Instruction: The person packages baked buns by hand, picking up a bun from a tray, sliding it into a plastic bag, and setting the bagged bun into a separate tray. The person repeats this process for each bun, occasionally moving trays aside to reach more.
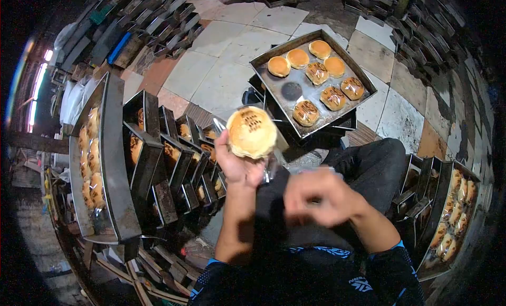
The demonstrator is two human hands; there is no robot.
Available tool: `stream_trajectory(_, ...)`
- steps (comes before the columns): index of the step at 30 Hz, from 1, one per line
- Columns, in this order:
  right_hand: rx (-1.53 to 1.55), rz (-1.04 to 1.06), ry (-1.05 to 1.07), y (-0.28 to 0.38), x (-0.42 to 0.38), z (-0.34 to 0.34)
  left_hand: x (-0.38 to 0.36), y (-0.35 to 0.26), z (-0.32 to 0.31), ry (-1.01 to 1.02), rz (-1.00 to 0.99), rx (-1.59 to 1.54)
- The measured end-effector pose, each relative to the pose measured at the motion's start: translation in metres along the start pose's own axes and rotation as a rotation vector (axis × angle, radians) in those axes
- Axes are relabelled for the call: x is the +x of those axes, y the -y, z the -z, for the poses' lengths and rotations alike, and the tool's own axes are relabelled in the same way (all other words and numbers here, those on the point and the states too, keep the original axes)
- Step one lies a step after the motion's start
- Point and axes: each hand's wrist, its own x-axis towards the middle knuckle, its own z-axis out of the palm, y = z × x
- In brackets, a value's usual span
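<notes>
The left hand holds up a round, golden bun with dark printed marks on its top, the fingers curled around its lower left edge. The right hand, blurred, hovers below and to the right, apart from the bun; whether it pinches anything I cannot tell. Beyond the hands, a square metal tray bears more buns, some plain and some marked. Filled trays stand on both sides.
</notes>
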Motion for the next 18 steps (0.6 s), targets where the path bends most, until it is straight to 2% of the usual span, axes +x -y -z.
stream_trajectory(1, -0.152, -0.163, -0.059, -0.004, 0.009, 0.004, -0.002, 0.01, -0.01, -0.069, -0.036, 0.082)
stream_trajectory(3, -0.322, -0.04, -0.118, -0.028, 0.018, -0.01, 0.0, 0.032, -0.02, -0.159, -0.026, 0.236)
stream_trajectory(4, -0.4, 0.01, -0.154, -0.033, 0.015, -0.018, 0.006, 0.031, -0.011, -0.162, 0.019, 0.15)
stream_trajectory(6, -0.186, 0.118, 0.049, -0.005, 0.007, -0.016, 0.01, 0.02, -0.003, -0.114, 0.04, 0.006)
stream_trajectory(7, 0.156, 0.017, 0.222, 0.009, -0.001, -0.011, 0.012, 0.009, 0.005, -0.115, 0.02, 0.011)
stream_trajectory(8, 0.307, 0.171, 0.458, 0.018, 0.01, 0.003, 0.009, -0.004, 0.011, -0.087, 0.075, -0.04)
stream_trajectory(10, 0.357, -0.264, 0.641, -0.016, -0.012, 0.033, 0.002, -0.015, 0.016, -0.107, 0.102, -0.062)
stream_trajectory(11, -0.168, -0.249, 0.202, -0.027, -0.01, 0.029, -0.001, -0.011, 0.014, -0.103, 0.104, -0.063)
stream_trajectory(12, -0.644, -0.202, -0.375, -0.045, -0.011, 0.01, -0.005, -0.003, 0.009, -0.116, 0.107, 0.029)
stream_trajectory(14, -0.721, 0.052, -0.651, -0.035, 0.003, 0.002, -0.019, 0.016, -0.004, -0.126, 0.138, 0.162)
stream_trajectory(15, -0.739, 0.157, -0.584, -0.033, 0.0, 0.003, -0.032, 0.026, -0.014, -0.089, 0.209, 0.037)
stream_trajectory(16, -0.79, 0.282, -0.629, -0.029, 0.002, 0.0, -0.046, 0.036, -0.019, -0.059, 0.282, -0.088)
stream_trajectory(18, -0.627, 0.284, -0.77, -0.034, 0.003, -0.005, -0.05, 0.069, 0.045, 0.251, 0.1, -0.201)
